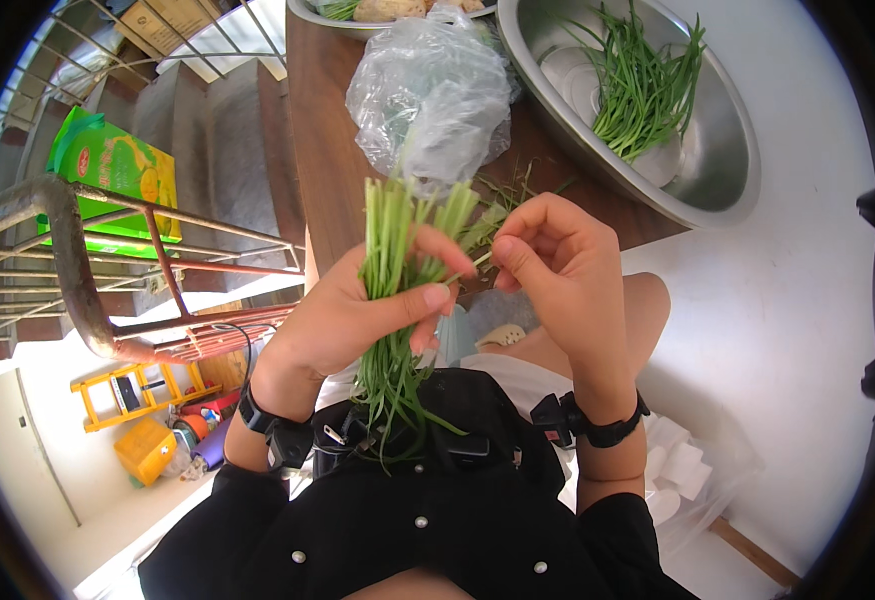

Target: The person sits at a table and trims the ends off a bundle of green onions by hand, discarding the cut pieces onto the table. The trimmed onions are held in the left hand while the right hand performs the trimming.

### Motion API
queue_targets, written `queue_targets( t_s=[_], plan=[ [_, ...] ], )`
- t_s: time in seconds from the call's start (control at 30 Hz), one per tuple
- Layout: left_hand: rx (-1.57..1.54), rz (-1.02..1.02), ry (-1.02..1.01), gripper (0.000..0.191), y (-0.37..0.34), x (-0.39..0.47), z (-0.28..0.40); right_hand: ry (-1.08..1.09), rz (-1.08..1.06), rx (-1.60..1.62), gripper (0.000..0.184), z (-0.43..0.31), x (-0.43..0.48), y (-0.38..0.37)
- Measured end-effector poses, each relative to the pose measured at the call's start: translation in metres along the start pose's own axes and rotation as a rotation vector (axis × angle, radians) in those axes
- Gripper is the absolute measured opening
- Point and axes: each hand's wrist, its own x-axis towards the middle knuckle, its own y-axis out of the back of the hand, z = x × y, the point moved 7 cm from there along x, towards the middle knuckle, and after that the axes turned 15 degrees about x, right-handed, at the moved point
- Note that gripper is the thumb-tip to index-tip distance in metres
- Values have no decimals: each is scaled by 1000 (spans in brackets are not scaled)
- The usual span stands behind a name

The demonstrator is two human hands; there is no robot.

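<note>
A bunch of green Chinese chives (pixel 386 259) is gripped in my left hand (pixel 340 315), pale stems upward and leaves hanging down over my lap. To its right, my right hand (pixel 572 277) pinches a thin pale strand (pixel 481 259) between thumb and forefinger. The strand's other end reaches the fingers of my left hand. Past my hands, trimmed green scraps (pixel 508 195) lie on the brown wooden table (pixel 325 150). More chives (pixel 647 90) rest in a large stainless steel basin (pixel 715 180) at the upper right.
A crumpled clear plastic bag (pixel 430 97) sits on the table, with another metal bowl (pixel 362 28) holding vegetables behind it. On the left are a metal stair railing (pixel 69 240), a green-and-yellow bag (pixel 118 187) and a yellow ladder (pixel 144 394). A white wall (pixel 797 300) stands on the right.
</note>
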Motion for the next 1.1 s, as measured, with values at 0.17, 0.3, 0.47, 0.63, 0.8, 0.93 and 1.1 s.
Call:
queue_targets(
  t_s=[0.17, 0.3, 0.47, 0.63, 0.8, 0.93, 1.1],
  plan=[
    [58, -134, 12, 23, -4, 0, -6, 304, 216, -138, 11, -23, -7, 4],
    [35, -135, 19, 24, -4, 1, -9, 569, 223, -350, 14, -54, -19, -2],
    [116, -110, 15, 26, -13, 3, -2, 437, -33, -452, 13, -34, -6, -29],
    [80, -82, 6, 27, -7, 3, 0, 387, -31, -333, 8, -28, -4, -23],
    [-126, 74, -29, 27, 1, 2, -2, 339, -19, -288, 6, -26, -2, -14],
    [-28, 117, -10, 22, 9, 2, -8, 344, -45, -285, 7, -26, -2, -12],
    [99, 162, -6, 21, 10, -2, -1, 289, 2, -190, 5, -29, -2, -2]
  ],
)
